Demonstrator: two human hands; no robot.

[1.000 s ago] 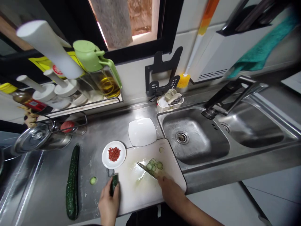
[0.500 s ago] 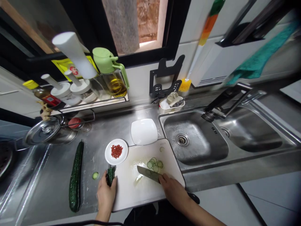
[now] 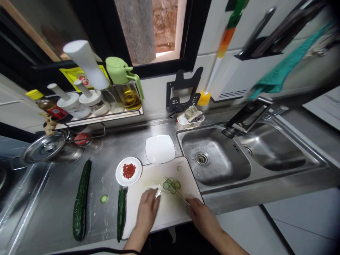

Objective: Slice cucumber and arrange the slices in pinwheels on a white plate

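Note:
My right hand grips a knife whose blade lies on the white cutting board, right beside several cucumber slices. My left hand rests on the board with its fingers stretched flat, the fingertips just left of the slices. A cut cucumber piece lies on the counter along the board's left edge, apart from my left hand. A whole cucumber lies further left, with one loose slice between them.
A small plate of red berries and an empty square white dish sit behind the board. The sink with its faucet is to the right. Oil bottles, shakers and a pot lid crowd the back left.
My left hand let go of the cut cucumber piece at the board's left edge and moved right onto the board. The knife shifted slightly towards the slices. The camera view shifted.

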